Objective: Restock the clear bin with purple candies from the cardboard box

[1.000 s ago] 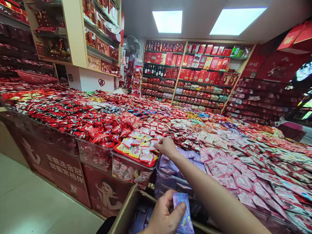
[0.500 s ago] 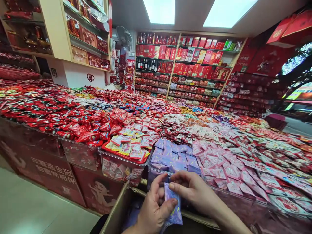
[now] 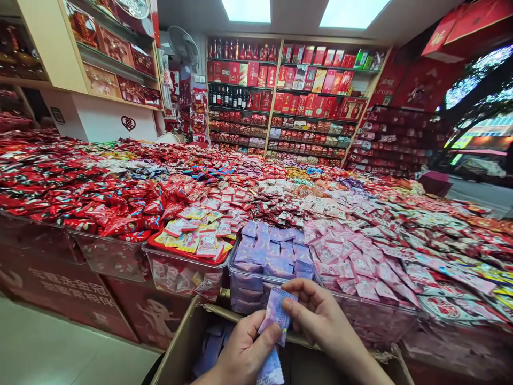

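Observation:
My left hand [image 3: 249,342] is closed, its thumb pressing on small purple candy packets. The upper purple candy packet [image 3: 276,307] stands up tilted between my hands. A second purple packet [image 3: 272,369] sticks out below my left thumb. My right hand [image 3: 315,313] pinches the upper packet's right edge between thumb and fingers. Both hands are above an open cardboard box [image 3: 173,345], where more purple packets [image 3: 212,342] lie at the left. Just beyond stands a clear plastic bin [image 3: 240,275], with purple packets [image 3: 272,248] arranged inside it.
Left of the purple bin is a clear bin [image 3: 182,270] with a red tray of yellow and pink packets. Pink packets [image 3: 360,262] are heaped on the right. Red packets [image 3: 124,214] cover the counter's left. Shelves [image 3: 276,101] of bottles and red boxes line the back.
The upper packet has risen and tilted right, and another packet now shows below my left thumb. My right fingers have shifted to the packet's right edge. The view has turned slightly right and down.

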A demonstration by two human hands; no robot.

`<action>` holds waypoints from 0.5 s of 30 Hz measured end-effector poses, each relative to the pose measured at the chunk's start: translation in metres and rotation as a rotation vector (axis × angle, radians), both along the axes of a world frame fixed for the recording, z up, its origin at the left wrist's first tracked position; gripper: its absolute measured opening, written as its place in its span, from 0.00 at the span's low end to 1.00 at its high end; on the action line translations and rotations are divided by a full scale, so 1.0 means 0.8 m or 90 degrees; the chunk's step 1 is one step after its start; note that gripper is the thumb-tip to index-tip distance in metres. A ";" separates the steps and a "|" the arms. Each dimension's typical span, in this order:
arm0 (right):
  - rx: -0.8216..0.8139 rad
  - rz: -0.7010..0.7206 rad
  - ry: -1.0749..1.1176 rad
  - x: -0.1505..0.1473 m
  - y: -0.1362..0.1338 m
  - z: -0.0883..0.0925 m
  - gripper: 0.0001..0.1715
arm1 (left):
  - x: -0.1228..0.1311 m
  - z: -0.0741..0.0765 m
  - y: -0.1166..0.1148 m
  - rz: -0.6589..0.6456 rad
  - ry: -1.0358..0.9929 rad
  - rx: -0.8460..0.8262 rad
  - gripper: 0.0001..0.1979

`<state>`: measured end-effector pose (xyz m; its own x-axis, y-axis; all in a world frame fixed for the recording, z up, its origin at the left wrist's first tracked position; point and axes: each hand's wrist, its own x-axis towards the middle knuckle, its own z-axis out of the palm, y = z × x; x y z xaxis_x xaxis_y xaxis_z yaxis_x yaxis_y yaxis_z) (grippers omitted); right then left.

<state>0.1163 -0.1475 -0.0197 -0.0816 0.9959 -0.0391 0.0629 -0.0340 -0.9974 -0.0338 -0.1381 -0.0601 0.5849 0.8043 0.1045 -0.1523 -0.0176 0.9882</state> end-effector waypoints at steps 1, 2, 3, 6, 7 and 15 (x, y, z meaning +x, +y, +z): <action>-0.003 0.016 0.018 -0.001 -0.002 -0.003 0.16 | 0.001 -0.002 0.001 -0.004 -0.013 -0.009 0.19; -0.004 0.027 0.030 -0.002 -0.004 -0.005 0.16 | 0.001 -0.005 0.001 -0.005 -0.026 -0.011 0.19; -0.003 0.037 0.031 -0.003 -0.005 -0.006 0.15 | 0.002 -0.009 0.002 -0.004 -0.038 -0.010 0.19; 0.031 0.030 -0.006 0.002 0.003 0.007 0.15 | 0.005 -0.018 0.004 0.014 -0.072 -0.026 0.19; 0.058 0.016 -0.031 0.006 0.012 0.017 0.14 | 0.006 -0.020 0.004 0.019 -0.076 -0.034 0.18; 0.197 -0.089 -0.335 0.011 0.164 0.072 0.08 | -0.001 -0.020 -0.001 0.056 0.028 0.003 0.17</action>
<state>0.1255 -0.0162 0.0378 0.0028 0.9675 0.2528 0.5642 0.2072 -0.7992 -0.0345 -0.1386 -0.0759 0.5163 0.8522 0.0843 -0.1068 -0.0336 0.9937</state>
